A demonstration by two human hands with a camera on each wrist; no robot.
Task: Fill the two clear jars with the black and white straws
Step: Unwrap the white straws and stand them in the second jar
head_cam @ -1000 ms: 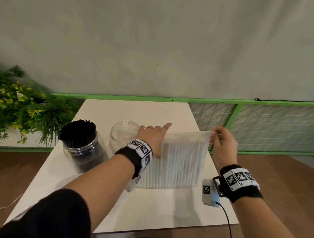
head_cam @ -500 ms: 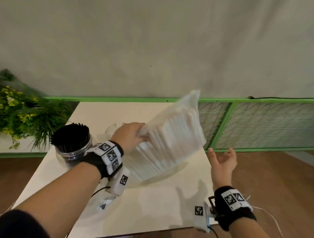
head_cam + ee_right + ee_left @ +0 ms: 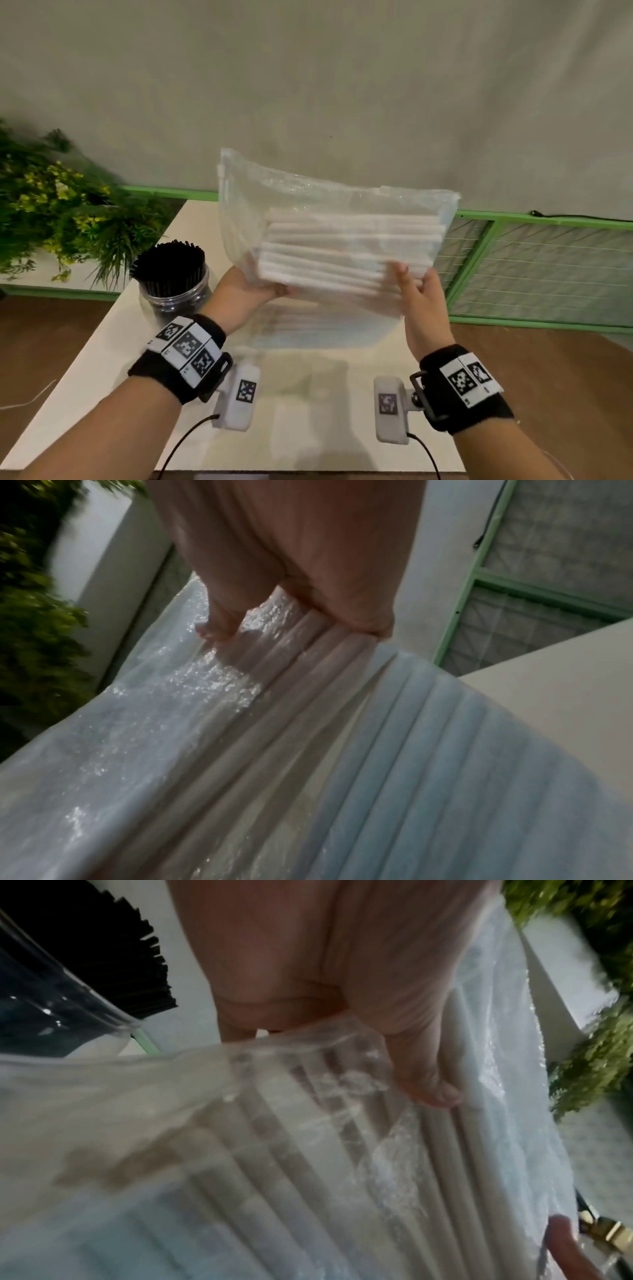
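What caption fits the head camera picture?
Both hands, left hand and right hand, hold a bag of white straws above the table.

Wht straws in clr bag; blk straws; grn railing; b/w wristbands.

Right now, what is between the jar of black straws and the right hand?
In the head view, the left hand and the clear bag of white straws, held up by both hands, lie between the black-straw jar and the right hand.

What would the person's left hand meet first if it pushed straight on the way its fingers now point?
The left hand already grips the clear plastic bag of white straws, so it would press into that first. Depth beyond the bag is unclear.
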